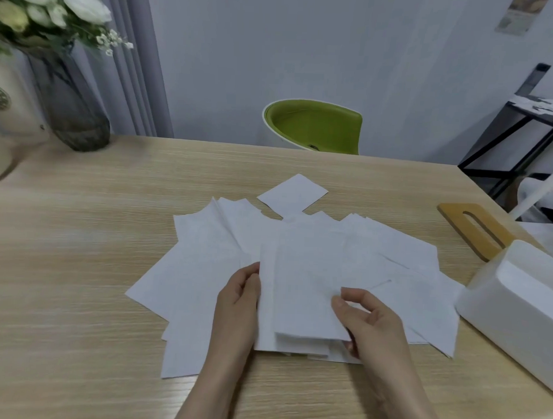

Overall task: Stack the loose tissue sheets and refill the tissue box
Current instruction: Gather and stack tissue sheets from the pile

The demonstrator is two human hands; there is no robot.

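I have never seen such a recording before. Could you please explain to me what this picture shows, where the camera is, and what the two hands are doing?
There is no machine here. A person wears a camera on the head, so the one picture looks forward and down at their own hands. They work at a wooden table. Many loose tissue sheets lie spread on it. The left hand and the right hand hold a small stack of sheets by its two sides. At the right stands an open white tissue box, and its wooden lid lies behind it. A vase of flowers stands far left, and a green chair is behind the table.
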